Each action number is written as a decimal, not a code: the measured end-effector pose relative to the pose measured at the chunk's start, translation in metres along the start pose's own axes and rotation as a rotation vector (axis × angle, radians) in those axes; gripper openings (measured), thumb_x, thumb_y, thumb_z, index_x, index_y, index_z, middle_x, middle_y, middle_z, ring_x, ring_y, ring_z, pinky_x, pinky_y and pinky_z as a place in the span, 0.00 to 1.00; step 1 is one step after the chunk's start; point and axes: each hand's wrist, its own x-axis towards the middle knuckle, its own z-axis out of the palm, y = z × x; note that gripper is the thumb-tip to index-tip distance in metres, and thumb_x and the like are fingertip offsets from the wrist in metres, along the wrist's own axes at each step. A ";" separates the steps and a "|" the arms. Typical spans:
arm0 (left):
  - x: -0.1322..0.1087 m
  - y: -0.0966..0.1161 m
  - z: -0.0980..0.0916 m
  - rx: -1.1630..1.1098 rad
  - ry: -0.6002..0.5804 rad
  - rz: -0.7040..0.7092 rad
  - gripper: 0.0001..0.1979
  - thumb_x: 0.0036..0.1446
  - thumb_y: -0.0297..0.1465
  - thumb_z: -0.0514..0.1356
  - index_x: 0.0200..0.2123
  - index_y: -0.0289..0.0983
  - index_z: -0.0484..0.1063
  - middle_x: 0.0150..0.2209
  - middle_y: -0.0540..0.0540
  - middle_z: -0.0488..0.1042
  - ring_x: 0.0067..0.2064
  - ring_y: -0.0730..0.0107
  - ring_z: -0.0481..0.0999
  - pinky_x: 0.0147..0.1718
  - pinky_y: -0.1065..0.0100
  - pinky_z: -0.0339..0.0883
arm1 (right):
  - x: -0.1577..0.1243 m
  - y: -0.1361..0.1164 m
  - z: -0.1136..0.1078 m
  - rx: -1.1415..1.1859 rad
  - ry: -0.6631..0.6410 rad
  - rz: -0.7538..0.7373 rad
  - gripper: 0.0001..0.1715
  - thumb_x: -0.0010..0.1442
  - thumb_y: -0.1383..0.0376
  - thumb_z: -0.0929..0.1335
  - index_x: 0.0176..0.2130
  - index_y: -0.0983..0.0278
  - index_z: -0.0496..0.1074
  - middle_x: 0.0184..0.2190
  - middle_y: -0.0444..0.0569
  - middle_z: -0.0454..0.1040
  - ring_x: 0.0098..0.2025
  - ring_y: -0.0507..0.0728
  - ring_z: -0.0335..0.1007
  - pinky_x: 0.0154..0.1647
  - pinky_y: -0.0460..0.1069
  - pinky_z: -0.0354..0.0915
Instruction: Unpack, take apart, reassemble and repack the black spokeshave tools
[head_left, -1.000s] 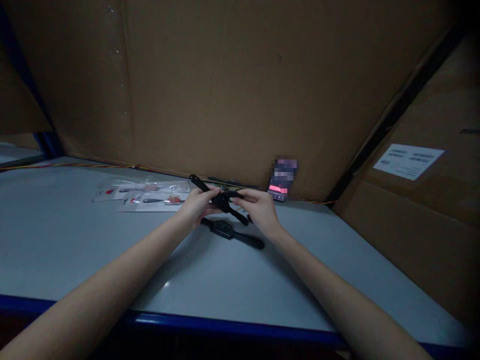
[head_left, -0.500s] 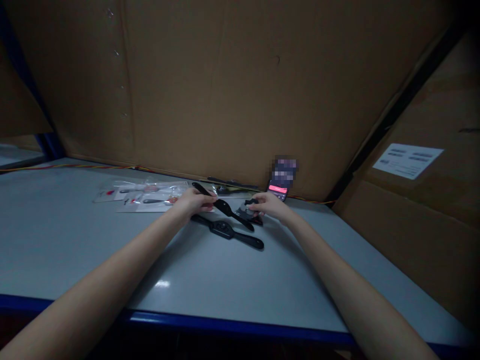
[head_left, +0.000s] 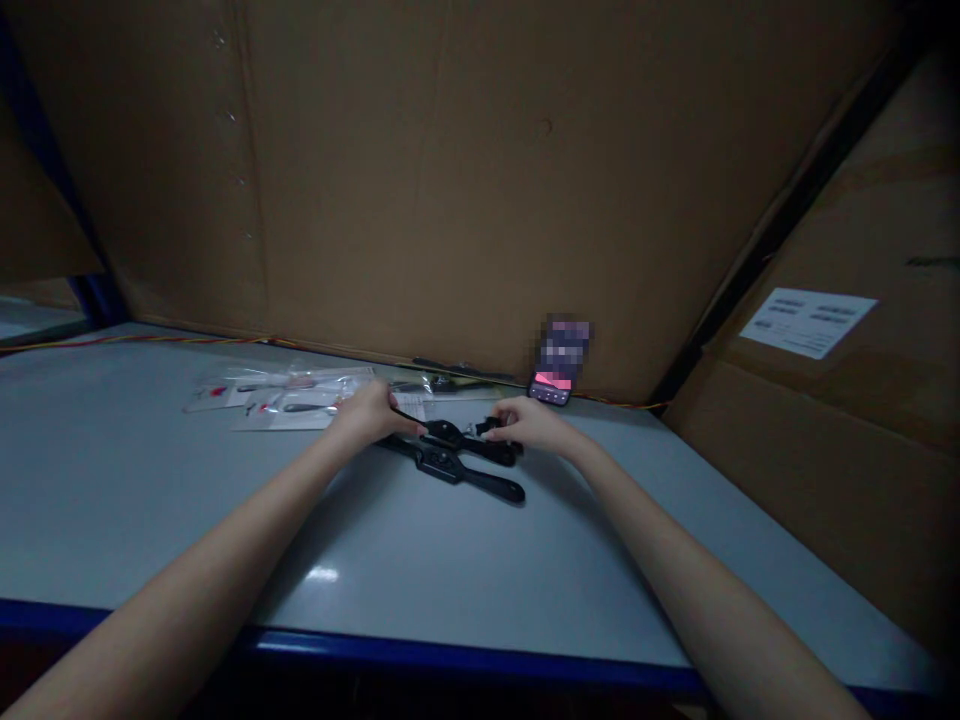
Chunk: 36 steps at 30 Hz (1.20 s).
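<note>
My left hand [head_left: 369, 412] is closed on one handle of a black spokeshave [head_left: 445, 432], which lies nearly level just above or on the table. In front of it a second black spokeshave [head_left: 439, 462] rests on the table, its left end partly hidden by my left hand. My right hand [head_left: 531, 424] pinches a small dark and silvery metal piece [head_left: 484, 428] beside the held spokeshave's right handle. Fingers cover much of that piece, so its exact kind is unclear.
Several clear plastic packages with printed cards [head_left: 289, 408] lie left of my hands. Behind stands a phone [head_left: 553, 375], leaning against the cardboard wall [head_left: 390, 200]. More dark tools in plastic [head_left: 465, 378] lie along the wall. A labelled carton [head_left: 832, 440] stands at right.
My left hand has lowered the spokeshave from a steep tilt to nearly level, close to the other one. My right hand has shifted slightly left and down with the metal piece.
</note>
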 end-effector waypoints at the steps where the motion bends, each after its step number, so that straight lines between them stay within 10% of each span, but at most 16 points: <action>1: 0.000 -0.001 -0.001 0.037 -0.019 0.029 0.29 0.30 0.52 0.64 0.32 0.37 0.68 0.34 0.42 0.73 0.39 0.54 0.72 0.30 0.67 0.60 | 0.000 0.000 0.000 -0.022 0.009 -0.011 0.14 0.44 0.57 0.71 0.28 0.65 0.71 0.23 0.43 0.68 0.25 0.52 0.64 0.23 0.46 0.55; 12: -0.004 0.000 -0.008 0.232 -0.159 0.326 0.24 0.36 0.53 0.61 0.27 0.39 0.72 0.31 0.45 0.73 0.34 0.61 0.71 0.30 0.69 0.58 | -0.001 0.003 -0.002 -0.154 0.030 -0.088 0.18 0.45 0.55 0.70 0.34 0.63 0.72 0.30 0.46 0.68 0.33 0.54 0.63 0.31 0.46 0.57; 22: -0.007 -0.005 -0.010 0.172 -0.133 0.325 0.24 0.32 0.51 0.64 0.26 0.38 0.71 0.34 0.44 0.72 0.35 0.58 0.72 0.29 0.69 0.58 | 0.007 0.000 -0.008 -0.301 0.124 -0.078 0.15 0.53 0.56 0.66 0.35 0.63 0.72 0.32 0.46 0.70 0.34 0.53 0.65 0.33 0.46 0.59; 29: -0.008 -0.002 -0.015 0.183 0.059 0.391 0.25 0.45 0.53 0.56 0.34 0.37 0.70 0.34 0.40 0.73 0.35 0.56 0.72 0.28 0.67 0.57 | 0.047 -0.004 -0.011 -0.605 0.367 -0.004 0.21 0.55 0.67 0.63 0.49 0.65 0.64 0.48 0.58 0.64 0.52 0.63 0.57 0.48 0.56 0.56; 36: -0.011 0.000 -0.022 0.208 0.216 0.394 0.17 0.55 0.45 0.52 0.38 0.37 0.67 0.33 0.42 0.74 0.35 0.59 0.73 0.30 0.67 0.57 | 0.076 0.002 0.005 -0.824 0.291 0.040 0.14 0.58 0.67 0.64 0.46 0.66 0.67 0.45 0.55 0.69 0.47 0.60 0.65 0.48 0.57 0.60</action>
